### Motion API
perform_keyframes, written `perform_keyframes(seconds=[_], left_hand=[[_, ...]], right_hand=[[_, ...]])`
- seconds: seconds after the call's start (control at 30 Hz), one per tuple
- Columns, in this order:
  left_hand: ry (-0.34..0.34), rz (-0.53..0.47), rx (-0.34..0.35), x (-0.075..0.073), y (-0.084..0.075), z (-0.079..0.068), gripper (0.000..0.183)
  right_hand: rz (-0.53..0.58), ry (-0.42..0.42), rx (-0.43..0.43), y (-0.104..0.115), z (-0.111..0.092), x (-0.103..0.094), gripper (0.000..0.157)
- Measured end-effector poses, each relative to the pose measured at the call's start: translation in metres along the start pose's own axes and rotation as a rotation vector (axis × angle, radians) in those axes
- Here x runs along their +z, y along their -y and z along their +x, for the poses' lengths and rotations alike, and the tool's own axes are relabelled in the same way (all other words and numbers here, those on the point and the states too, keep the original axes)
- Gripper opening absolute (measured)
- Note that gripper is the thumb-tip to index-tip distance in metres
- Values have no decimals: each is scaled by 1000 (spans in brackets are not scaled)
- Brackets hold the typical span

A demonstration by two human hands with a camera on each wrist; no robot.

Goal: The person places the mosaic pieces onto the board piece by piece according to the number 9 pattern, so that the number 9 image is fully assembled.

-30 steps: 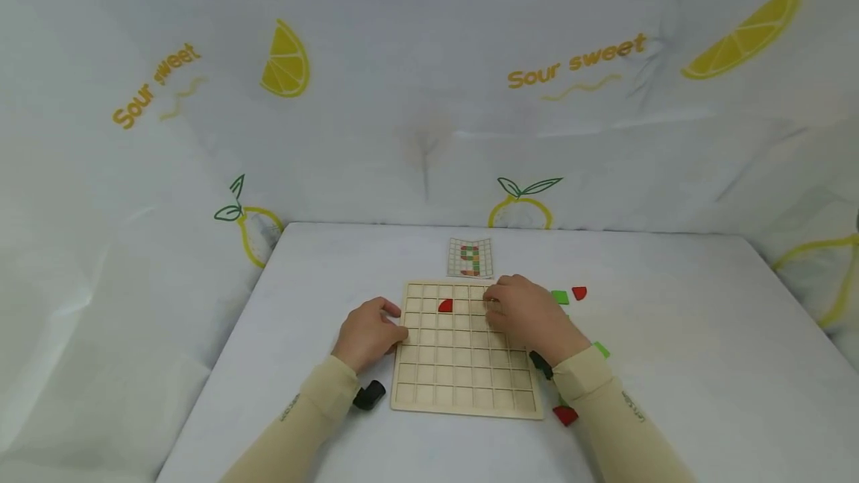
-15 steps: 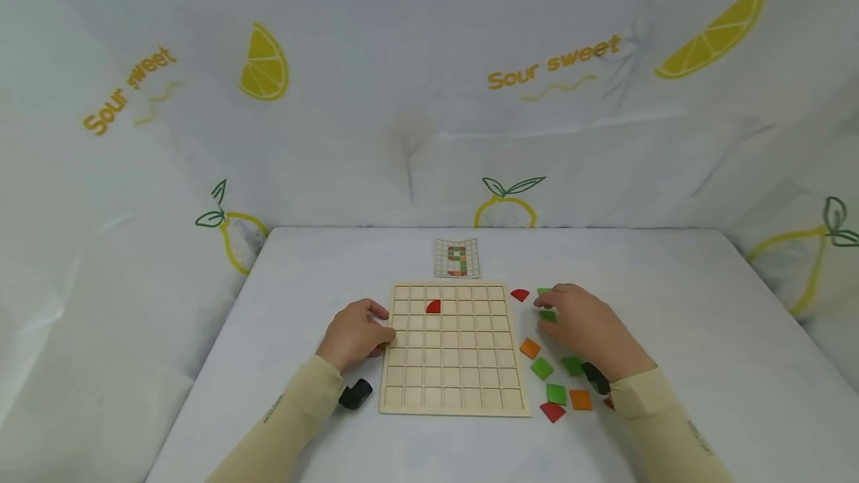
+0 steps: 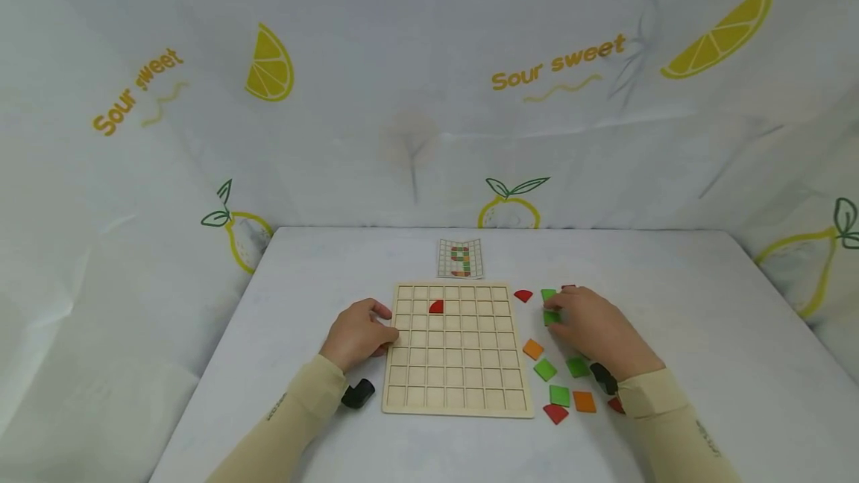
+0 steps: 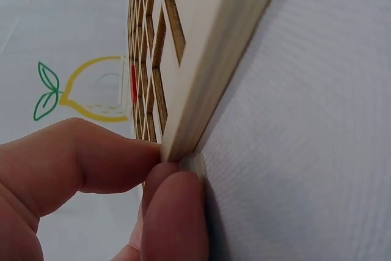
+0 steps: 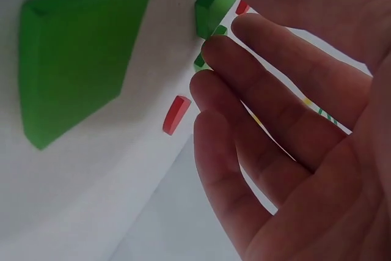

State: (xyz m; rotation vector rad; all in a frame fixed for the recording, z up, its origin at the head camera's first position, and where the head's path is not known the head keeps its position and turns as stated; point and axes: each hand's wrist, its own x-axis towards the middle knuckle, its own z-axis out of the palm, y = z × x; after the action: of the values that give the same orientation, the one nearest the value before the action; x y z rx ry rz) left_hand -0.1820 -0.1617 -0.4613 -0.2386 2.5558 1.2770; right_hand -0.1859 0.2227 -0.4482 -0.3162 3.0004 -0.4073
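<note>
A wooden grid board [image 3: 454,358] lies flat on the white table, with one red quarter-circle tile [image 3: 436,307] in a cell of its second row. My left hand [image 3: 356,334] pinches the board's left edge; in the left wrist view the thumb [image 4: 116,157] and fingertips meet at that edge. Right of the board, my right hand [image 3: 600,328] hovers low over the loose tiles, fingers loosely bent. Its fingertips are beside a green tile [image 3: 552,317], and another green tile [image 3: 548,294] lies just beyond. The right wrist view shows thumb and index finger apart.
Behind the board lies a pattern card [image 3: 460,259] with a coloured figure. Orange tiles [image 3: 584,402], green tiles [image 3: 560,395] and red quarter-circle tiles [image 3: 555,414] are scattered right of the board. A black device [image 3: 359,393] shows by the left wrist. A lemon-print sheet hangs behind.
My right hand has moved from the board's upper right to the loose tiles on the right, staying near the green ones over the last half second. The left hand keeps its place.
</note>
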Motion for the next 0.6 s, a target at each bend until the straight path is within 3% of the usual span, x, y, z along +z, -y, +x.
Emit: perform_keyframes(seconds=[0.6], left_hand=[[7, 1, -4, -1, 0, 1, 32]], right_hand=[[20, 17, 23, -4, 2, 2, 30]])
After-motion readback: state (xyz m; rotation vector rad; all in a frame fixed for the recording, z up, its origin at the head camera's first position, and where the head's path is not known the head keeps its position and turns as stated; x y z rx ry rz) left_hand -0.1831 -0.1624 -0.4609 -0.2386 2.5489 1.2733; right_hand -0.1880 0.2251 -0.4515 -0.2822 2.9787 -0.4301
